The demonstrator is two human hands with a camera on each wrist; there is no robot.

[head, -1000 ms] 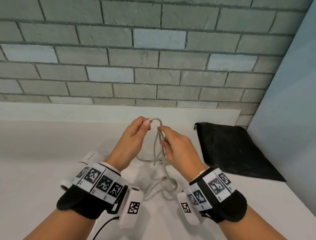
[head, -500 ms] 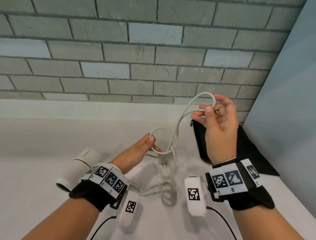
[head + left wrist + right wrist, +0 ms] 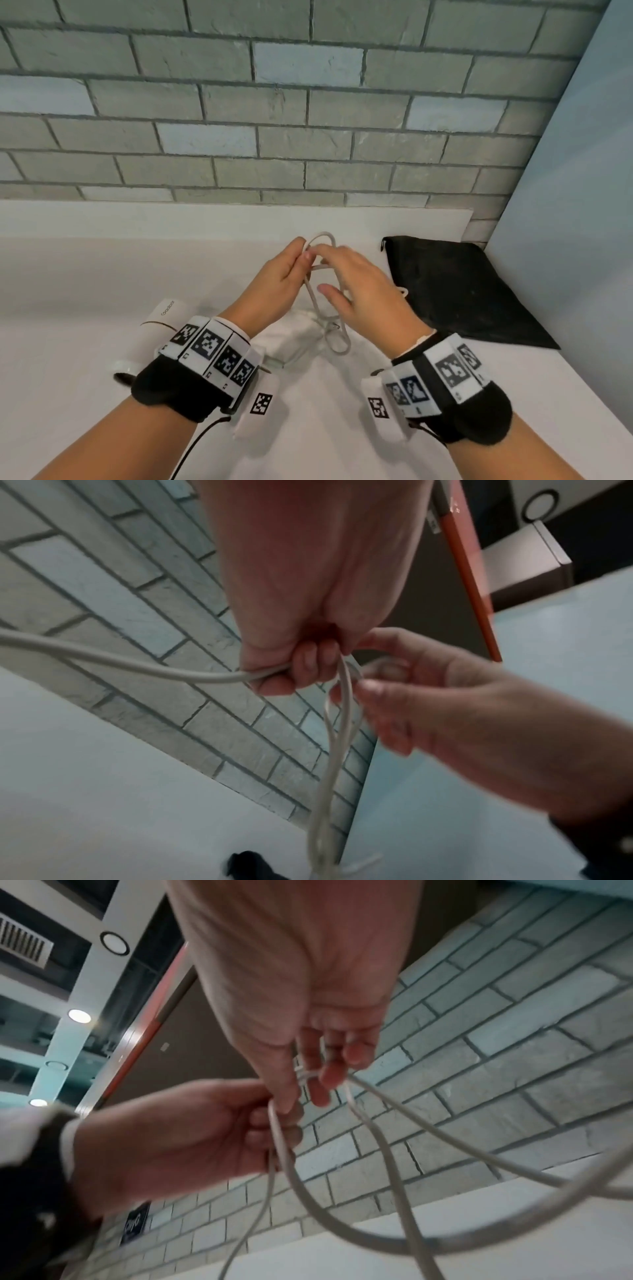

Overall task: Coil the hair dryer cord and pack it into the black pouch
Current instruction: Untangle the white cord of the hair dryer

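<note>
A wall of grey-green rectangular bricks with dark mortar lines (image 3: 308,113) rises behind the plain white surface (image 3: 68,281), and a smooth pale blue panel (image 3: 582,171) closes the right side. Overhead, the wrist views show round ceiling lights (image 3: 79,1015), a white slatted vent (image 3: 24,943) and an orange-red strip (image 3: 469,582) edging a dark brown panel.

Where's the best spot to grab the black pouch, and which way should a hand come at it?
Probably the top left corner of the black pouch, where its drawstring hangs out and the opening seems to be. It lies flat on the counter with the blue wall close on its right, so coming from the left, the right hand side, looks easiest.
</note>
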